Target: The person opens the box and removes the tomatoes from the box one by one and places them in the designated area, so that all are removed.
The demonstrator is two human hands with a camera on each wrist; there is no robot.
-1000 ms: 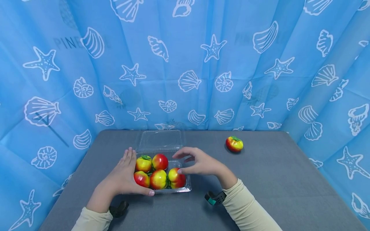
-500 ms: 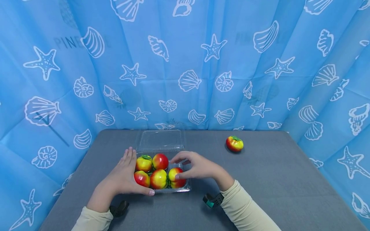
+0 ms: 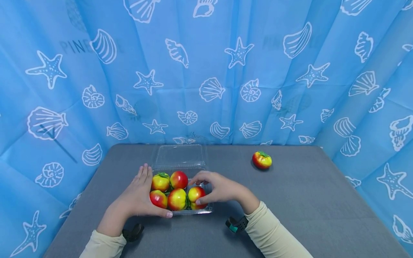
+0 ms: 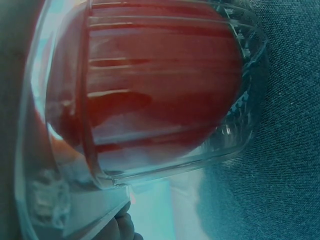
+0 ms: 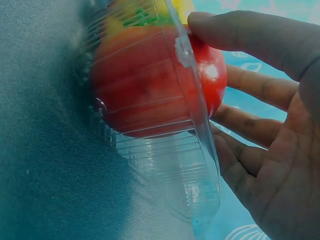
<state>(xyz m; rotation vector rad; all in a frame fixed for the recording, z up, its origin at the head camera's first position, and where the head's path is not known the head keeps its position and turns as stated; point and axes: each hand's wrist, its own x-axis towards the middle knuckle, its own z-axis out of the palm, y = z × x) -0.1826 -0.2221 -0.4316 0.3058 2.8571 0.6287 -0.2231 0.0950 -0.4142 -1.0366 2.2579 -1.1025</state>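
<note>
A clear plastic clamshell box [image 3: 201,211], lid [image 3: 180,155] folded back, holds several red-and-yellow toy persimmons [image 3: 176,199]. My left hand [image 3: 137,195] rests along the box's left side, fingers straight and thumb stretched along the front edge. At the front right corner my right hand [image 3: 222,188] holds a persimmon [image 3: 196,193], thumb on the near side and curled fingers on the far side. The right wrist view shows the thumb touching this red fruit [image 5: 145,85] behind the clear wall. In the left wrist view, a red persimmon [image 4: 165,80] shows through the box wall.
One more persimmon [image 3: 262,160] with green leaves lies at the back right of the grey-covered table [image 3: 290,200]. A blue curtain [image 3: 206,71] with white shells and starfish hangs behind the table and along its sides.
My right hand has shifted slightly left, its thumb sliding lower on the front-right persimmon, which has turned a little. The left hand and the box have stayed put.
</note>
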